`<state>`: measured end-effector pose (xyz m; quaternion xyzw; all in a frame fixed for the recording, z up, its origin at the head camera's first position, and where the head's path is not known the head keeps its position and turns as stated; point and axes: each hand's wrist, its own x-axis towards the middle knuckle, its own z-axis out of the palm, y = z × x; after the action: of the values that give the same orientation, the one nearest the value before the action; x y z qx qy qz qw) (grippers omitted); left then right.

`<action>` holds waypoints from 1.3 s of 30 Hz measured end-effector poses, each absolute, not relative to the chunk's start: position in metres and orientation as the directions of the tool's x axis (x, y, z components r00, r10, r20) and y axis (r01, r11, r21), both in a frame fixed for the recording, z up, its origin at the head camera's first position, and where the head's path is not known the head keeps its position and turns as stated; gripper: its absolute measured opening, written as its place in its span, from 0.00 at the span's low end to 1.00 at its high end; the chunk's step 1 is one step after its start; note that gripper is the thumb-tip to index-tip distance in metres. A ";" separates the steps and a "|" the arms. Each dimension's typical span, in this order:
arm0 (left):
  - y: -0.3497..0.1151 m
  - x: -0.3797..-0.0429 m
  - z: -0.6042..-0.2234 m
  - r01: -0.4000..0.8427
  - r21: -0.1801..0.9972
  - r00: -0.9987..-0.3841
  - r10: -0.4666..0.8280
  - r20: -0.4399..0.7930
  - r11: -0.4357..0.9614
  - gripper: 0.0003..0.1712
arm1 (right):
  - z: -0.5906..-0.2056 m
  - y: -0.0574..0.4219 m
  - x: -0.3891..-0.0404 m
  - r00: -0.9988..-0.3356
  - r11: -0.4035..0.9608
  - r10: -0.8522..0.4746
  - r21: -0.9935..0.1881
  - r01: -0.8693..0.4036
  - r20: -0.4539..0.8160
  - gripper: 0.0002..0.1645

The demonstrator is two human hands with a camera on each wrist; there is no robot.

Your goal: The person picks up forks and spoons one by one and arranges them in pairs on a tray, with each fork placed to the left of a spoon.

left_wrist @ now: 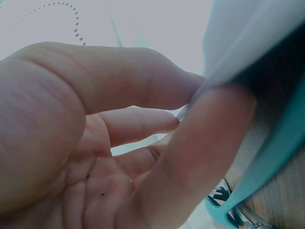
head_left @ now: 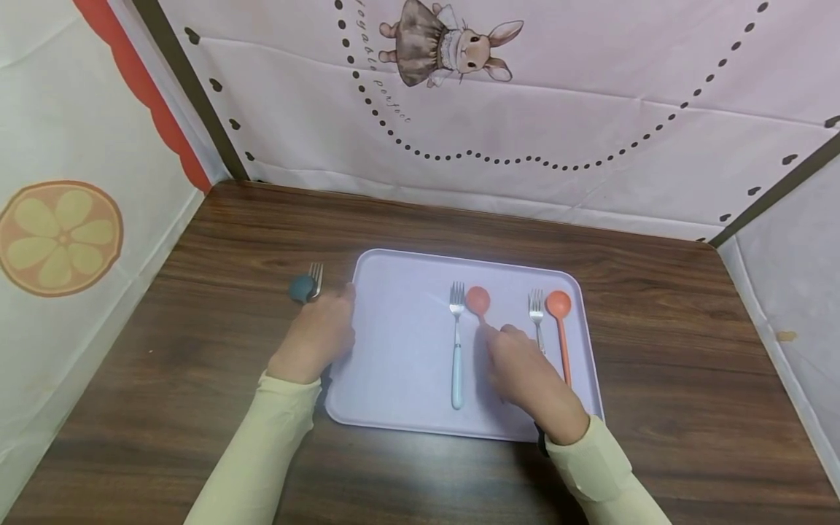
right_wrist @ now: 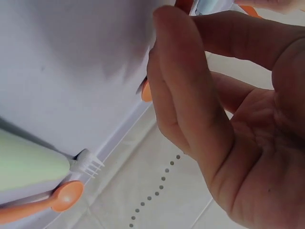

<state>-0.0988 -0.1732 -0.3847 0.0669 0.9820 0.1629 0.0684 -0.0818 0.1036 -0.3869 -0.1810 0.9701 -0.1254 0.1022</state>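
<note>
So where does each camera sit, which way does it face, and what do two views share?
Head: on the head, looking forward and down at the lilac tray; left hand, right hand and sleeves show.
Left wrist: on that wrist, looking along the left hand's fingers to the tray edge, teal utensil at right; that hand shows.
Right wrist: on that wrist, looking past the right hand's fingers across the tray toward the dotted wall covering; that hand shows.
Shared, head and right wrist: rightmost orange spoon and the fork beside it.
</note>
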 end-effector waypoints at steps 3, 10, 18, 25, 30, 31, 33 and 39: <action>-0.173 -0.099 -0.385 0.109 0.329 -0.981 0.155 -0.116 0.938 0.32 | -0.389 0.102 -0.082 -0.912 0.904 -0.380 -0.269 -0.332 -0.153 0.18; -0.174 -0.100 -0.386 0.111 0.322 -0.981 0.154 -0.114 0.940 0.33 | -0.393 0.100 -0.085 -0.915 0.914 -0.358 -0.272 -0.302 -0.187 0.23; -0.177 -0.100 -0.389 0.124 0.322 -0.983 0.161 -0.090 0.938 0.32 | -0.394 0.094 -0.084 -0.913 0.907 -0.377 -0.263 -0.329 -0.159 0.19; -0.175 -0.101 -0.389 0.118 0.314 -0.982 0.158 -0.105 0.942 0.32 | -0.392 0.099 -0.078 -0.919 0.918 -0.346 -0.274 -0.288 -0.192 0.26; -0.174 -0.101 -0.387 0.126 0.311 -0.982 0.163 -0.096 0.942 0.32 | -0.392 0.105 -0.070 -0.910 0.910 -0.383 -0.230 -0.344 -0.156 0.25; -0.174 -0.101 -0.387 0.127 0.312 -0.982 0.164 -0.096 0.942 0.32 | -0.392 0.106 -0.068 -0.907 0.907 -0.391 -0.231 -0.351 -0.156 0.26; -0.173 -0.101 -0.387 0.122 0.315 -0.982 0.161 -0.101 0.941 0.32 | -0.393 0.106 -0.066 -0.903 0.900 -0.406 -0.233 -0.368 -0.143 0.27; -0.173 -0.100 -0.386 0.113 0.334 -0.980 0.160 -0.117 0.936 0.33 | -0.394 0.107 -0.064 -0.901 0.902 -0.404 -0.233 -0.364 -0.155 0.31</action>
<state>-0.1000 -0.1730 -0.3856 0.0697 0.9812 0.1653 0.0711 -0.0636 0.1075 -0.3940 -0.1981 0.9699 -0.0999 0.1004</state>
